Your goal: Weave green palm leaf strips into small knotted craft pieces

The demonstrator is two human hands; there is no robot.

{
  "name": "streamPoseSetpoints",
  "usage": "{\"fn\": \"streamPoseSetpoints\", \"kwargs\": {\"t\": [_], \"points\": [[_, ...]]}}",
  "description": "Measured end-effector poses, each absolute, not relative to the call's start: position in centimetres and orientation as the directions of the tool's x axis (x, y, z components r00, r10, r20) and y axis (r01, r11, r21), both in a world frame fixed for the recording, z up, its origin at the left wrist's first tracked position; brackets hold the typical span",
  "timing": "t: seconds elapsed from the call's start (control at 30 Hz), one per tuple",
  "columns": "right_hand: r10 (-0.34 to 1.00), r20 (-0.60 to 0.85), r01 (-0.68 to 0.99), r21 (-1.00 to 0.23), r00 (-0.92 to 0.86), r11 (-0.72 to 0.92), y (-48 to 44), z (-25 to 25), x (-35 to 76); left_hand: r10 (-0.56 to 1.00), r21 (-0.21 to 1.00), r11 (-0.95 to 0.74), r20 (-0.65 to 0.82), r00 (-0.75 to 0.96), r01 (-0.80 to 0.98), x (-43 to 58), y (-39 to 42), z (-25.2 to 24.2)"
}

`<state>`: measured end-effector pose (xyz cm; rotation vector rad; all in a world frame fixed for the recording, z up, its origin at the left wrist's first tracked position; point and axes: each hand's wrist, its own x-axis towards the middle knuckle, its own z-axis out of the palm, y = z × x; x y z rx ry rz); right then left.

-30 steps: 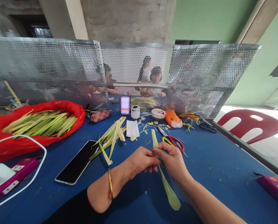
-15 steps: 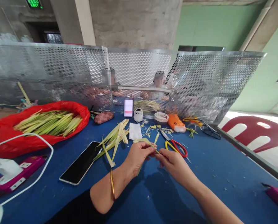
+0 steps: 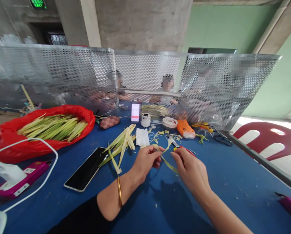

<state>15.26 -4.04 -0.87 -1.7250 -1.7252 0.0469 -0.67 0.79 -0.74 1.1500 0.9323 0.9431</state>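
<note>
Both my hands work a pale green leaf strip (image 3: 166,161) just above the blue table (image 3: 223,175). My left hand (image 3: 146,161), with a gold bangle on its wrist, pinches the strip's upper part between thumb and fingers. My right hand (image 3: 191,170) grips the strip lower down, where it slants toward the right. A loose pile of leaf strips (image 3: 121,143) lies just left of my left hand. Red-handled scissors (image 3: 181,148) lie right behind my right hand, partly hidden by it.
A red bag of leaves (image 3: 41,131) sits at the left. A black phone (image 3: 86,169), a pink power strip (image 3: 20,178) with white cable, tape rolls (image 3: 169,122), an orange tool (image 3: 185,129) and a glue gun (image 3: 203,126) lie around. People sit behind the perforated metal screen (image 3: 62,74). A red chair (image 3: 267,139) stands right.
The long strip that hung down below my hands is now bent and held between them. My hands have drawn slightly apart, and the view has tilted up a little.
</note>
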Motion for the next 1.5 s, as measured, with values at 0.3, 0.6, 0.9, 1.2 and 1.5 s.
{"fn": "streamPoseSetpoints", "kwargs": {"t": [0.3,0.6,0.9,1.2,1.5], "points": [[0.99,0.096,0.411,-0.902,-0.108,0.132,-3.0,-1.2,15.5,0.658,0.971,0.053,-0.211,0.723,0.235,0.3,-1.2,-1.1],[1.0,0.023,0.477,-0.879,-0.008,0.024,-2.8,-2.4,15.3,0.744,0.96,-0.035,-0.161,0.648,0.279,0.3,-0.6,-2.3],[0.987,-0.145,0.013,-0.989,-0.068,-0.144,-2.8,-2.1,15.0,0.726,0.94,-0.057,-0.192,0.66,0.336,0.2,-1.1,-2.2],[0.942,-0.079,0.205,-0.979,-0.327,-0.011,-2.7,-1.1,16.1,0.635,0.966,0.117,-0.252,0.73,0.231,-1.2,-0.2,-0.6],[0.959,0.054,0.344,-0.927,-0.279,0.152,-2.0,-0.1,18.7,0.497,0.916,0.157,-0.396,0.772,0.369,-2.0,-0.2,0.2]]}}
